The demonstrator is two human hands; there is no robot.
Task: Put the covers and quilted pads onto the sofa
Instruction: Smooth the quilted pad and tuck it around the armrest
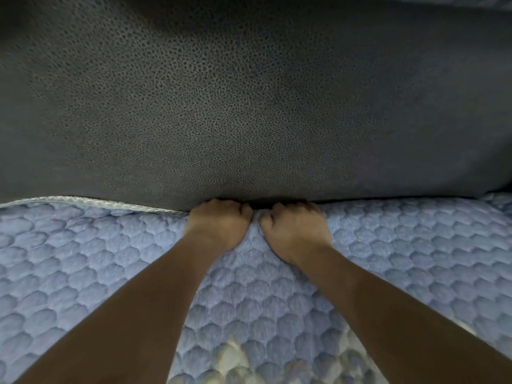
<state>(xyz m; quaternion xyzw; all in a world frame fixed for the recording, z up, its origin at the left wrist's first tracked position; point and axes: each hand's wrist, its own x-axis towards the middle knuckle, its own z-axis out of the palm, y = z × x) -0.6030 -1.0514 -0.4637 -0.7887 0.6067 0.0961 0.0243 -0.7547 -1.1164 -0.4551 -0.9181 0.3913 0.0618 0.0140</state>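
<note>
A light blue quilted pad (388, 259) with a hexagon stitch pattern lies over the sofa seat. Behind it rises the dark grey textured sofa backrest (249, 106). My left hand (219, 221) and my right hand (293, 228) sit side by side at the crease where the seat meets the backrest. Both have curled fingers that reach down into the crease, with the pad's back edge bunched between and under them. The fingertips are hidden in the gap. To the left, the pad's pale trimmed edge (91, 202) lies out on top of the seat, outside the crease.
The backrest fills the whole upper half of the view. A paler patch of the pad (230, 356) shows near the bottom middle. At the far right, the pad runs up against the backrest's corner (496, 198).
</note>
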